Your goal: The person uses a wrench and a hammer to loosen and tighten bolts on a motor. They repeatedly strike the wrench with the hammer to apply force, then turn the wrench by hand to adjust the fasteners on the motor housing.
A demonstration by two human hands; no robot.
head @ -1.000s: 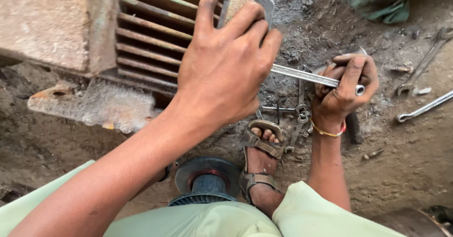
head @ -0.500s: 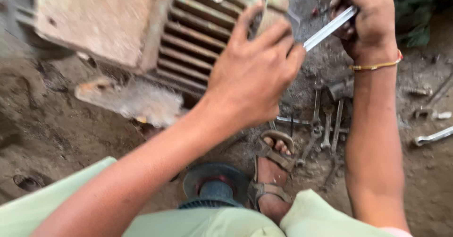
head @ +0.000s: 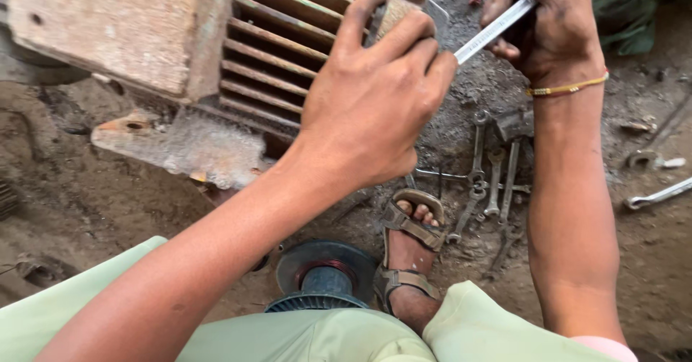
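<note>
A big finned electric motor (head: 216, 52), dusty and worn, lies on the ground at the upper left. My left hand (head: 375, 95) rests on its finned end, fingers curled over a part I cannot make out. My right hand (head: 551, 27) is up at the top right, shut on the handle of a long silver wrench (head: 497, 27). The wrench's shaft slants down-left toward my left fingers, and its head is hidden behind them.
Several loose wrenches (head: 490, 178) lie in the dirt between my arms, more wrenches (head: 656, 192) at the right edge. My sandalled foot (head: 407, 246) and a round rotor-like part (head: 324, 275) sit below. A green cloth (head: 627, 9) lies at top right.
My right hand has lifted the wrench from low beside the motor to high at the top right. My left hand has stayed on the motor's end, and the view has shifted.
</note>
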